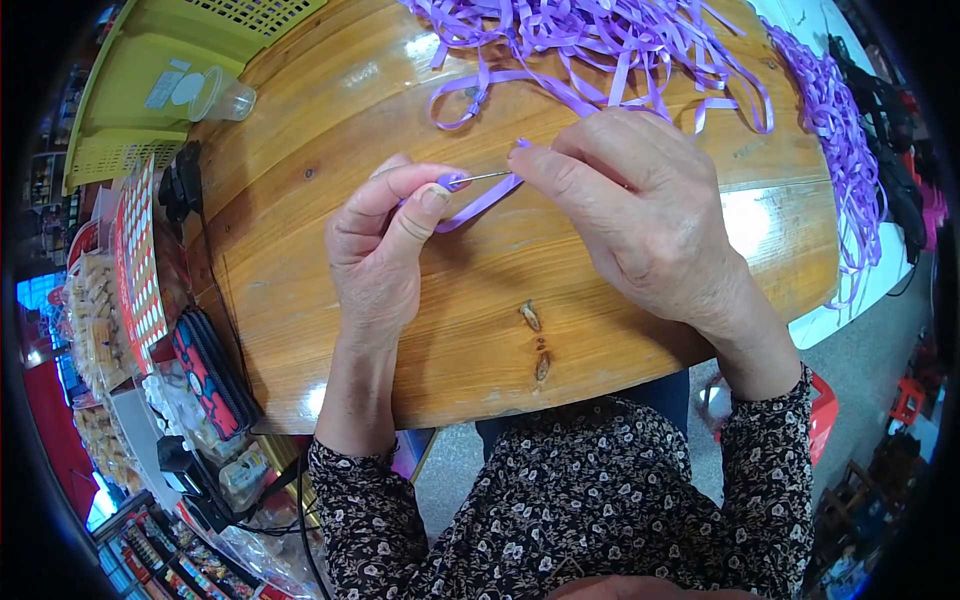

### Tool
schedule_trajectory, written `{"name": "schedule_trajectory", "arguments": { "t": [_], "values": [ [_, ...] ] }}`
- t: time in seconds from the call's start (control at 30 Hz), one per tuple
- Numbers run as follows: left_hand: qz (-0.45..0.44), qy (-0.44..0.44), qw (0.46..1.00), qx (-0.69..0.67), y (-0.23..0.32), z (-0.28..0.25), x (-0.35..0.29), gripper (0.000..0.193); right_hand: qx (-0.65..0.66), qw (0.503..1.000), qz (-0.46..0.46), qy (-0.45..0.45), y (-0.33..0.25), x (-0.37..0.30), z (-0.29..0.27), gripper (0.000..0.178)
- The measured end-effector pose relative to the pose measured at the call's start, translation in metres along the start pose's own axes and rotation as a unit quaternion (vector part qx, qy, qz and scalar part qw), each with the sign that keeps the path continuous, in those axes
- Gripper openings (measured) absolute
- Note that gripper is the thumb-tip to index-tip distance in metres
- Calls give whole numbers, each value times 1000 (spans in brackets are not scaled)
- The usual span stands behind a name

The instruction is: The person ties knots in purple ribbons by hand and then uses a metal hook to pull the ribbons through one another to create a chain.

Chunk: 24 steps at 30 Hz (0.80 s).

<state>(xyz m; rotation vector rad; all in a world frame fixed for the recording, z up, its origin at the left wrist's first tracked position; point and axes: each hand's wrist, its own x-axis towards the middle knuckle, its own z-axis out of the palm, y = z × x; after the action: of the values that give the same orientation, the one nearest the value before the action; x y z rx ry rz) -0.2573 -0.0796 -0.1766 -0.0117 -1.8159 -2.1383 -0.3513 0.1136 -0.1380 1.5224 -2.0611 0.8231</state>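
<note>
Wooden table (290, 230) under everything; purple ribbon heap (590, 40) lay along its far edge; yellow plastic crate (120, 95) stood at the far-left corner; right hand (640, 205) and left hand (380, 235) were both pinched at thumb and forefinger; narrow purple ribbon strip (482, 207), gripped by the left, sagged toward the right, over the table between far and near edges; thin metal rod (490, 177) spanned both pinches, gripped by the right.
</note>
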Motion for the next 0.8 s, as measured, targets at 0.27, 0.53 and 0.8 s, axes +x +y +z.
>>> {"name": "schedule_trajectory", "arguments": {
  "t": [0.27, 0.53, 0.8],
  "values": [
    [-19, 21, 999, -35, 1, 0, -2, 11, 27, 999, 8, 31, 2, 1, -1, 26],
    [-5, 1, 1000, 8, 0, 1, -1, 10, 7, 1000, 11, -5, -3, -1, 1, 24],
    [22, 4, 996, 91, -1, 2, -2, 11, 30, 999, 24, -1, 7, 4, -9, 21]
  ]
}}
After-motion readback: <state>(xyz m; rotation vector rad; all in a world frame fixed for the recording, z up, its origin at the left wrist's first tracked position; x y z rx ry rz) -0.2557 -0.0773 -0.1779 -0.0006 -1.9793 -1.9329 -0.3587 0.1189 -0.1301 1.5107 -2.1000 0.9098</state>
